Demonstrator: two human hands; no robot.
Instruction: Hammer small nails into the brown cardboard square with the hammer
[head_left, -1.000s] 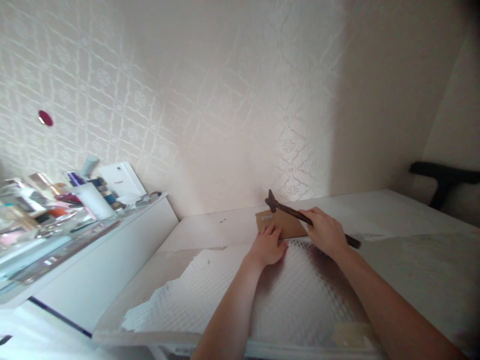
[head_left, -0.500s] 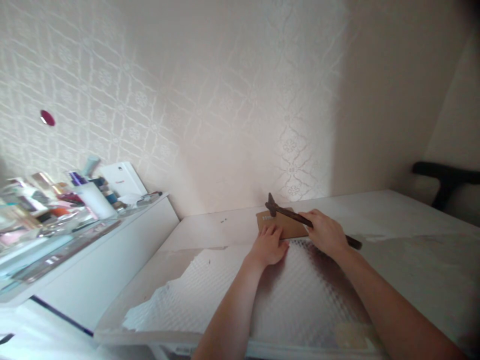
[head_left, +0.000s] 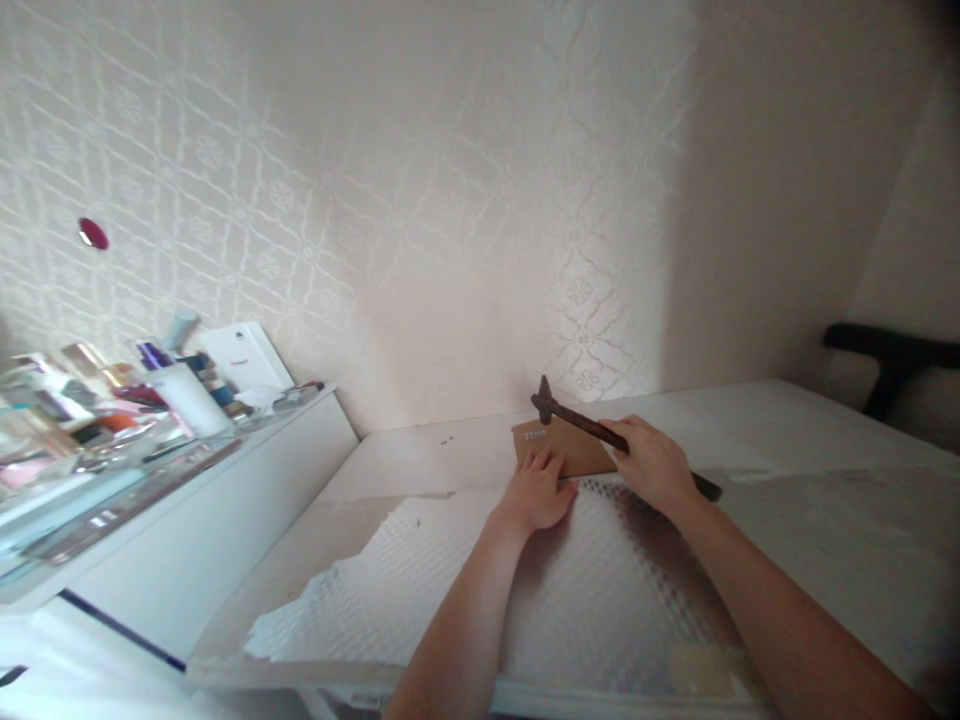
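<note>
One hammer [head_left: 581, 421] lifted slightly; right fingers [head_left: 634, 434] clenched round it, left fingers [head_left: 553, 467] spread on one brown board [head_left: 583, 458].

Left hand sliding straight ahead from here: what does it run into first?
Probably the small silvery row on the brown board, just ahead of the left hand; raised or printed, I can't tell. The hammer head seems above it, depth unclear.

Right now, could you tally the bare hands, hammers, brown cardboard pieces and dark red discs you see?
Bare hands: 2, left hand and right hand
Hammers: 1 hammer
Cardboard: 1 brown piece
Discs: 1 dark red disc
Total: 5
</note>
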